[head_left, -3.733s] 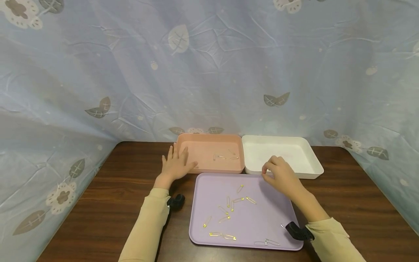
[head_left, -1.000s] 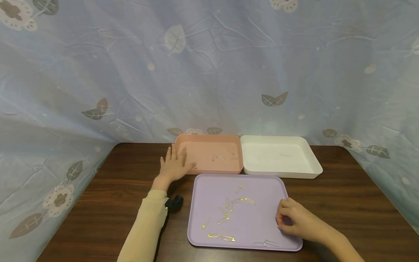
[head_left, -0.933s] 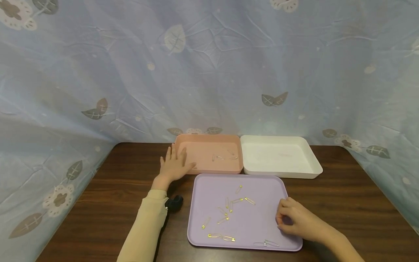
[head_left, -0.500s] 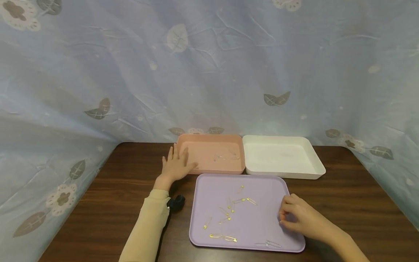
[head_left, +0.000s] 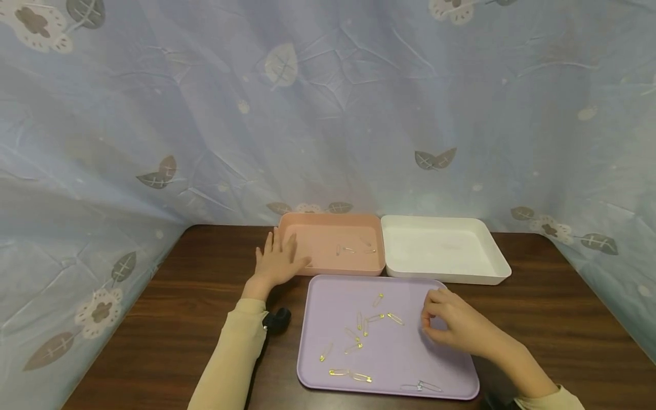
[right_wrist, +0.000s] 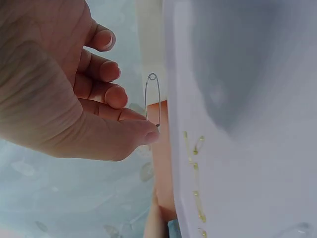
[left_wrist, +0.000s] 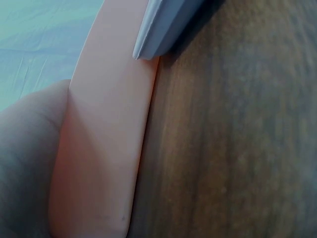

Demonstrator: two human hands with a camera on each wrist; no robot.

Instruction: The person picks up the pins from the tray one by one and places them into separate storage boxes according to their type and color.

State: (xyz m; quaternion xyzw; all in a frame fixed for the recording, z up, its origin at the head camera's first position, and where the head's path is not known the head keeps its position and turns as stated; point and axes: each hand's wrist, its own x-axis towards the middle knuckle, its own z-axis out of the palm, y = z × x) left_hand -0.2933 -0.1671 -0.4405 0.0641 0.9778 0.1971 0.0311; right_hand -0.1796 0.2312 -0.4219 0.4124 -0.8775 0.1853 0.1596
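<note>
We see the right hand [head_left: 453, 327] over the right part of the purple tray [head_left: 405, 364], thumb and forefinger pinching a silver safety pin [right_wrist: 152, 99] by its clasp end, clear of the tray's surface; the other fingers [right_wrist: 106, 69] are curled loosely. Gold safety pins [head_left: 359, 327] lie scattered left of the hand on that tray. The left hand [head_left: 277, 262] rests flat, fingers spread, against the left wall of the pink tray [head_left: 328, 267], just behind the purple tray. The white tray [head_left: 492, 256] sits beside the pink one.
</note>
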